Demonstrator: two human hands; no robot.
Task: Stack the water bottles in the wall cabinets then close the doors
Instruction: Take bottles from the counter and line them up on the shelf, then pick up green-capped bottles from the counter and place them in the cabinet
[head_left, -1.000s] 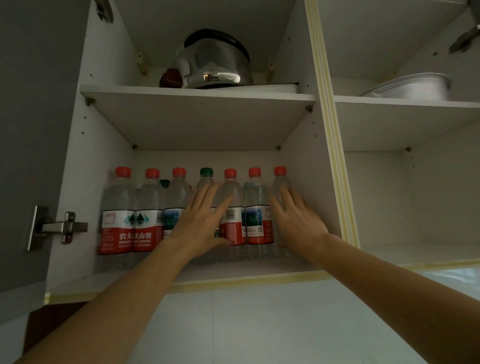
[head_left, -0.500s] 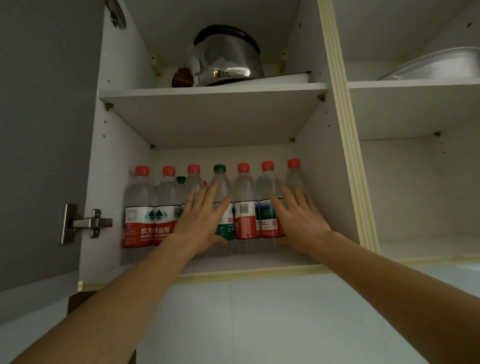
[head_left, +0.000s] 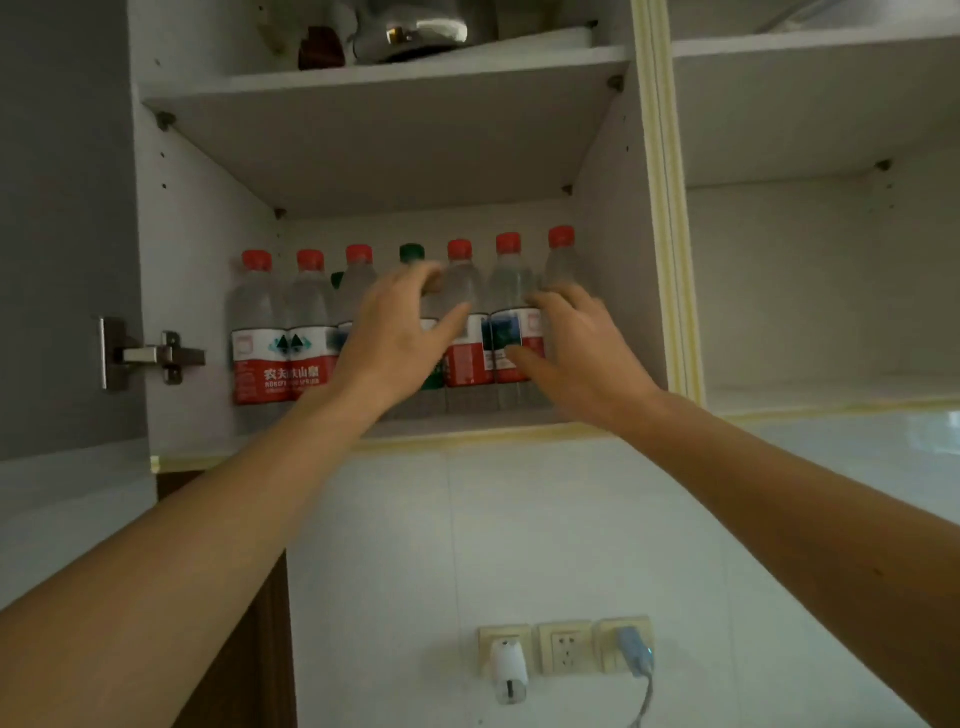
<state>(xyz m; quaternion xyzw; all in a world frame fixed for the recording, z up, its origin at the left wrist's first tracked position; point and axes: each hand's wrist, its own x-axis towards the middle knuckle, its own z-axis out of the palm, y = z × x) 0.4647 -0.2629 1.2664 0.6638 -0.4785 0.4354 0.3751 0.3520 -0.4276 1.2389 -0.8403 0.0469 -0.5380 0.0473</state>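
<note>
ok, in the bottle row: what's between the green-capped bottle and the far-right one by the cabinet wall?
Head view: two red-capped bottles stand between the green-capped bottle and the far-right bottle; the hands partly cover that stretch.

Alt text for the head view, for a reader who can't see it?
Both hands, left hand and right hand, reach with loose fingers toward a row of water bottles on the lower shelf of an open wall cabinet. A metal pot sits above.
</note>
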